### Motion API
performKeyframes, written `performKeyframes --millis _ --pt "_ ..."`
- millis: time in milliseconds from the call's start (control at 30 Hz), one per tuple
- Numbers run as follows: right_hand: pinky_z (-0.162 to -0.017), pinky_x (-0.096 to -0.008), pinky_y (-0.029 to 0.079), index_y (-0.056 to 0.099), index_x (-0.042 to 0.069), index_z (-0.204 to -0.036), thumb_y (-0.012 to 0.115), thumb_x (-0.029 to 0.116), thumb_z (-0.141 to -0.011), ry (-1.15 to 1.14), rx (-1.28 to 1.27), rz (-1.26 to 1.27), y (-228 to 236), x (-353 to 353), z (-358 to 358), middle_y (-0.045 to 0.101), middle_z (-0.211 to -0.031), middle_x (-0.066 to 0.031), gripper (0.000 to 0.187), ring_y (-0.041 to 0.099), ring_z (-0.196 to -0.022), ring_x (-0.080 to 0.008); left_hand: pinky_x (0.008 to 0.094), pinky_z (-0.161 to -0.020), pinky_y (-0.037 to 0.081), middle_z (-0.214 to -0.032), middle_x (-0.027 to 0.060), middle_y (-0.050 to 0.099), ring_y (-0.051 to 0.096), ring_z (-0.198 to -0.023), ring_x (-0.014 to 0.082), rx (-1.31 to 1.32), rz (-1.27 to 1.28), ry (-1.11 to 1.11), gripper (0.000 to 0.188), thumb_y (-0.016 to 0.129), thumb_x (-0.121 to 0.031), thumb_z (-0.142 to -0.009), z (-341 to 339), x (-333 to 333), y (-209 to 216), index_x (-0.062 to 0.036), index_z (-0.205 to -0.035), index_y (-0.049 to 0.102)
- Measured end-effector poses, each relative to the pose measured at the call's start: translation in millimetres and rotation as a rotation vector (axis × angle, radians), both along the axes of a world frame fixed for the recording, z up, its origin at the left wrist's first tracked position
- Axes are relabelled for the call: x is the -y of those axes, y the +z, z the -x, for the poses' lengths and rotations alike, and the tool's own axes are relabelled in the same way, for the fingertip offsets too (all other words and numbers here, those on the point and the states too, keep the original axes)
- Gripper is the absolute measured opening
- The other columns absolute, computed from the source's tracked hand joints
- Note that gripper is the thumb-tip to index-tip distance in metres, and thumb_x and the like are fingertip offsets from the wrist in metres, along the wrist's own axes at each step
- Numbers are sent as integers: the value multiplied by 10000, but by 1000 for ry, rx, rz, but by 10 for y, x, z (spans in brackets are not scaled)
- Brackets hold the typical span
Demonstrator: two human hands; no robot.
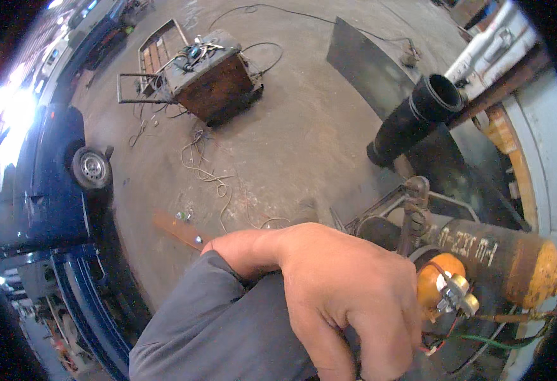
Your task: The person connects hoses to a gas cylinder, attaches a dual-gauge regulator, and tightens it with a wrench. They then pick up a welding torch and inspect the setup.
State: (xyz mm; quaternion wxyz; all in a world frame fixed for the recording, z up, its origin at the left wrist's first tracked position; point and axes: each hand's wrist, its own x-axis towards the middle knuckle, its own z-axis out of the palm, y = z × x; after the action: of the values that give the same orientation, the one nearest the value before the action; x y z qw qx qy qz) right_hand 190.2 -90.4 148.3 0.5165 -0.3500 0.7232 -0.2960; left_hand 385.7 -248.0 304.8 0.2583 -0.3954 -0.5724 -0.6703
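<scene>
My left hand (355,292) fills the lower middle of the head view, its back turned up. The bare forearm comes out of a grey sleeve (215,324) at lower left. My thumb and index finger are curled down toward the bottom edge. Whatever they hold, if anything, is hidden beneath them. Just right of my knuckles stands an orange cylinder top (442,274) with a brass-and-silver valve fitting (457,297). A rusty dark gas cylinder with a yellow end (482,251) lies behind it. My right hand is out of view.
A rusty box-shaped machine (215,82) with a handle and cables stands at far left. A cord (218,184) trails over the floor near a flat brown metal strip (175,228). A black pipe (415,117) and dark metal sheet (380,70) are on the right. A blue vehicle (37,184) stands left.
</scene>
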Motion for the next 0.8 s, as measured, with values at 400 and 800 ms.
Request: performKeyframes --millis 400,800 --pt "-667 -370 505 691 21 -959 705 289 -837 360 -115 -63 -786 1727 -705 681 -769 -84 295 625 -670 -205 431 -598 466 -807 173 618 595 -697 346 8 -58 89 297 681 -266 -930 -1321 1138 -315 2 -815 625" --pt "-784 -416 511 685 -7 -1032 728 332 -816 607 -159 -40 -548 3684 -1839 713 -886 -183 404 682 -829 -319 428 -756 519 -928 151 694 672 -889 322 310 -59 396 326 660 -328 -940 -2452 2630 -496 -6 -893 674"
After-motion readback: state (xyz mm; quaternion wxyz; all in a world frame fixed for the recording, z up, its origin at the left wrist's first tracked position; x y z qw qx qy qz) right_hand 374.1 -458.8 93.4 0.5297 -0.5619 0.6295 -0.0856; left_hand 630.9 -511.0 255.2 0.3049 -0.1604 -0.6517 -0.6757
